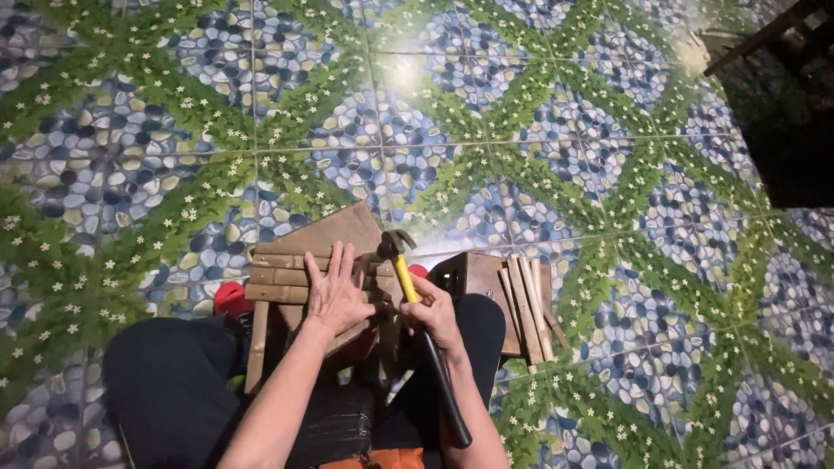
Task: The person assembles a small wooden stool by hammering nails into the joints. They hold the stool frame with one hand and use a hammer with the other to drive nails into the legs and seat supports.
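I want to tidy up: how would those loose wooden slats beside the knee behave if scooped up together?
The slats look thin, flat and rigid, so probably light and stiff. They lie loosely stacked, so they would likely slide apart and scatter rather than roll.

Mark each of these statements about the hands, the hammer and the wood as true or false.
1. The right hand holds a claw hammer with a yellow and black handle. True.
2. The left hand lies flat on the wooden slats. True.
3. The left hand holds a saw. False: it holds nothing and presses open on the slats.
4. The floor is bare grey concrete. False: it is tiled with a pebble, leaf and white flower pattern.
5. A bundle of loose wooden sticks lies to the right of the right hand. True.
6. The hammer head points down at the person's lap. False: it points up, away from the person.
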